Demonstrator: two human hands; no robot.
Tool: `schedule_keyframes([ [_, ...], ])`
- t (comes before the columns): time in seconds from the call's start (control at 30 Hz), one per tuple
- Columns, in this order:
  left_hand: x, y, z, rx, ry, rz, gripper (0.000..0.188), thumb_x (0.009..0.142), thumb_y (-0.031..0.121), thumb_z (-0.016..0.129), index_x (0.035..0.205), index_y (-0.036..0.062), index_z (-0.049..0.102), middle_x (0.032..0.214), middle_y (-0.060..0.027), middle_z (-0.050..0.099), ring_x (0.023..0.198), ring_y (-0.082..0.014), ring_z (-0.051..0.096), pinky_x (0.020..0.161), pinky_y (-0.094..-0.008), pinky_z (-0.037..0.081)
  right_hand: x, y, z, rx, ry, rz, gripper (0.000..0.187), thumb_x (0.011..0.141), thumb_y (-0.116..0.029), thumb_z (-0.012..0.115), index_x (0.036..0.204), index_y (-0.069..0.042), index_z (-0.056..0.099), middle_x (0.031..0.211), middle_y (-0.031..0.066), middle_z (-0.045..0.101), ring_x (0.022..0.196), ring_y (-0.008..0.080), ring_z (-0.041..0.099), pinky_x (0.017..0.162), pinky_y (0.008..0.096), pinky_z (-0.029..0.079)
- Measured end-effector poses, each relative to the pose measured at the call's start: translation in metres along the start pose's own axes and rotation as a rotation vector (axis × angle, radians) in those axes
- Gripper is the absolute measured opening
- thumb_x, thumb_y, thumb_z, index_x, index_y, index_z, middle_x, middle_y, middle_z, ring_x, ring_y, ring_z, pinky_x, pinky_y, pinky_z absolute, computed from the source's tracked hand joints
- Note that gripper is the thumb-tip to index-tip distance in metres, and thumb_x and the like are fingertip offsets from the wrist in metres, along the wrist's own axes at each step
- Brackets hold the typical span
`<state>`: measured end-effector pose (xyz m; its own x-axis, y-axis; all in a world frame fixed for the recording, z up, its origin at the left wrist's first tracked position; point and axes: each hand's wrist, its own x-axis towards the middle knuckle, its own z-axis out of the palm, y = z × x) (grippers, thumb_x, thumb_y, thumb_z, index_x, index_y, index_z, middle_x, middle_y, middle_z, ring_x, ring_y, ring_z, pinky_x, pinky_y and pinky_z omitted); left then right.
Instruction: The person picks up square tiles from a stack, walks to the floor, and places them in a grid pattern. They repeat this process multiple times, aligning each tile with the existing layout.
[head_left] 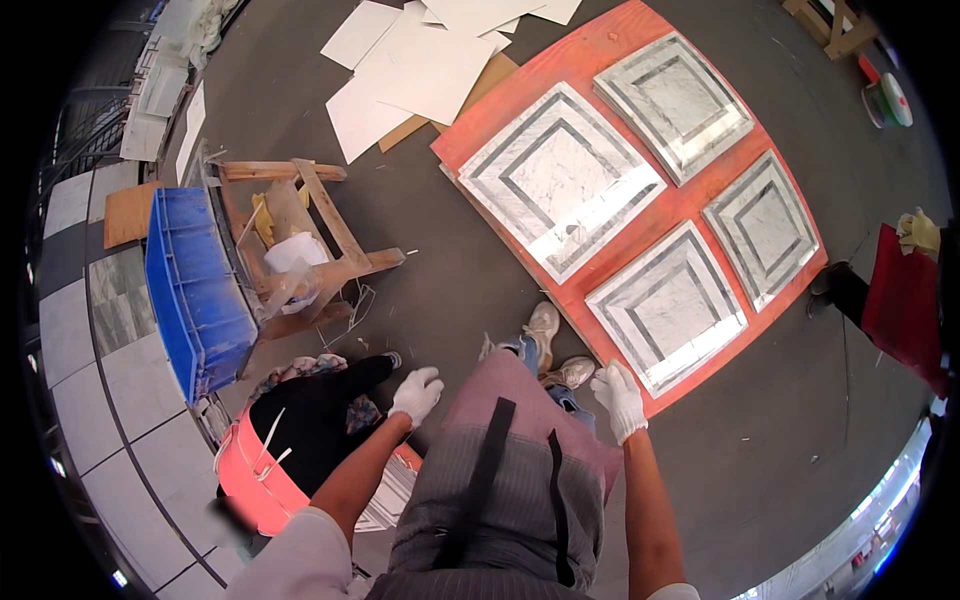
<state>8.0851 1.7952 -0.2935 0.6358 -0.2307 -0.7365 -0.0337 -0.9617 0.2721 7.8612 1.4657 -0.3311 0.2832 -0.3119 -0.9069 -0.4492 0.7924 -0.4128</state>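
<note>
My left hand (417,396), in a white knit glove, hangs in the air beside my apron (500,450), its fingers loosely bent and nothing seen in them. My right hand (620,402), gloved alike, appears over the near corner of an orange-red board (590,150); its fingers are bent a little apart, and whether they touch the board is unclear. Square grey-and-white marble panels with dark inlaid bands lie on this board. Nearest my right hand is one panel (668,305); a larger one (562,180) lies farther left, with others (675,105) (764,230) beyond.
At left stand a blue bin (200,295) and a wooden frame (335,215). A person in black and coral clothing (265,470) bends close on my left. Another person with a red apron (895,310) stands at right. White sheets (415,75) lie on the floor; a bucket (885,103) stands far right.
</note>
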Motion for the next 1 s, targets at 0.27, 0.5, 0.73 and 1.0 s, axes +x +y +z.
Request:
schedule_keyframes([
  [0.27,0.129,0.088,-0.04,0.168,-0.046,0.118,0.047,0.085,0.032,0.056,0.125,0.0074,0.055,0.127,-0.0185,0.053,0.116,-0.0358,0.052,0.098,-0.0404,0.042,0.032,0.006,0.011,0.096,0.08,0.058,0.051,0.094,-0.033,0.056,0.135,-0.003,0.046,0.111,0.0075,0.061,0.091,0.0156,0.061,0.076,0.0278,0.049],
  [0.5,0.297,0.144,-0.044,0.327,-0.153,0.194,0.055,0.083,0.035,0.055,0.131,0.0099,0.049,0.135,-0.0158,0.047,0.121,-0.034,0.049,0.101,-0.0411,0.041,0.136,0.004,0.083,-0.1,0.159,0.095,0.055,0.092,-0.031,0.057,0.136,0.0,0.045,0.1,0.0041,0.062,0.082,0.0093,0.055,0.073,0.024,0.044],
  [0.73,0.442,0.16,-0.038,0.467,0.067,0.318,0.068,0.082,0.032,0.061,0.141,0.0106,0.035,0.147,-0.0154,0.033,0.131,-0.0351,0.037,0.104,-0.0415,0.038,0.24,-0.015,0.147,-0.175,0.305,0.038,0.07,0.09,-0.031,0.061,0.144,0.002,0.03,0.144,0.0185,0.041,0.135,0.0259,0.037,0.108,0.0301,0.029],
  [1.0,0.493,0.139,-0.019,0.322,0.108,0.258,0.072,0.076,0.028,0.068,0.138,0.0093,0.037,0.139,-0.021,0.038,0.122,-0.0371,0.045,0.1,-0.0411,0.041,0.299,0.014,0.144,-0.128,0.266,0.059,0.07,0.088,-0.035,0.06,0.141,0.004,0.034,0.136,0.0215,0.049,0.126,0.0283,0.048,0.103,0.0316,0.036],
])
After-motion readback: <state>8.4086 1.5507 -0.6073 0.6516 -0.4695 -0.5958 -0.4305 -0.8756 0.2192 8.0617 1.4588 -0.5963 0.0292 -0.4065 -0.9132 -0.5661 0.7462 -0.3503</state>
